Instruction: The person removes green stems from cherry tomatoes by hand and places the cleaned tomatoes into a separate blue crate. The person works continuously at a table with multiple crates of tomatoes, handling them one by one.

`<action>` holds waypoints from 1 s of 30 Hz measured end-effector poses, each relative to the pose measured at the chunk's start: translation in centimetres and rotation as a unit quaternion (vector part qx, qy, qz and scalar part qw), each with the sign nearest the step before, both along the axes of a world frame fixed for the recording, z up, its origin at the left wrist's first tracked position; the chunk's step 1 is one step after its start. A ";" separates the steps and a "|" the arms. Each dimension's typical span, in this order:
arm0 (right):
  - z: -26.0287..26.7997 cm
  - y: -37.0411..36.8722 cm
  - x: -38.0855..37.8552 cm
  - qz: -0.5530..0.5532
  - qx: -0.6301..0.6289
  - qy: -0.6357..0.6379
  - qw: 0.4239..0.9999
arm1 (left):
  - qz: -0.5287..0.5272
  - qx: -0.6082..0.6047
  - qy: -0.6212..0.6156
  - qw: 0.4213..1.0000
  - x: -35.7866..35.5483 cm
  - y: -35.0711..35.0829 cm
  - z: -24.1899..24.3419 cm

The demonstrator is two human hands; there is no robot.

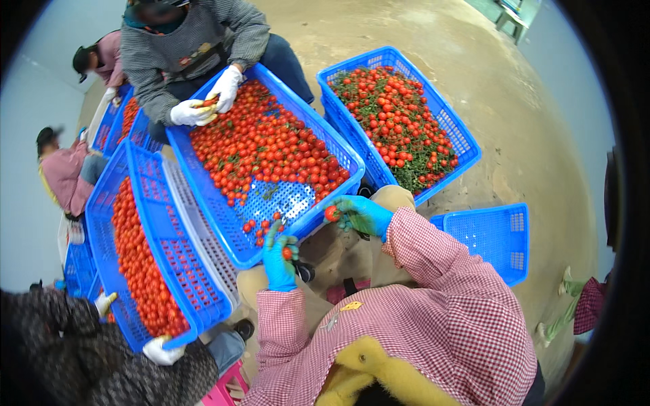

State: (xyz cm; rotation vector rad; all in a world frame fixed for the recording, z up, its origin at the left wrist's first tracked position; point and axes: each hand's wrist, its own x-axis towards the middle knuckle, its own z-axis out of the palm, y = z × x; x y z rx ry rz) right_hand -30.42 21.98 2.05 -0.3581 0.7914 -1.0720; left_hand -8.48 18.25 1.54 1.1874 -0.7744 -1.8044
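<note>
Both of my hands wear blue gloves with darkened fingers. My left hand (280,254) is at the near corner of a blue plastic crate (223,238), its fingers around a small red cherry tomato (287,253). Just beyond the crate's right corner, my right hand (360,215) grips another cherry tomato (332,213) at its fingertips. Many loose cherry tomatoes (269,142) fill the far part of the crate. A few tomatoes (260,232) lie close to my left hand, and the perforated crate floor shows beside them.
A crate of cherry tomatoes on green stems (401,122) stands at the right, stacked on another. Nearer me is a blue crate (477,238). Across from me sits a co-worker in white gloves (190,112). At left, another person's gloved hand (162,350) touches a tomato crate (137,345).
</note>
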 end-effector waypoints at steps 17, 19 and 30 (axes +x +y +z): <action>-10.5 8.0 1.0 -0.132 0.150 -0.013 0.980 | -0.248 0.035 -0.373 0.893 -0.1 12.6 -15.9; -10.9 9.1 2.1 -0.110 0.139 -0.001 0.984 | -0.218 -0.003 -0.338 0.915 -0.1 12.8 -16.1; -1.1 0.9 5.0 -0.125 -0.057 0.060 0.989 | -0.184 0.029 -0.314 0.931 2.7 14.6 -15.0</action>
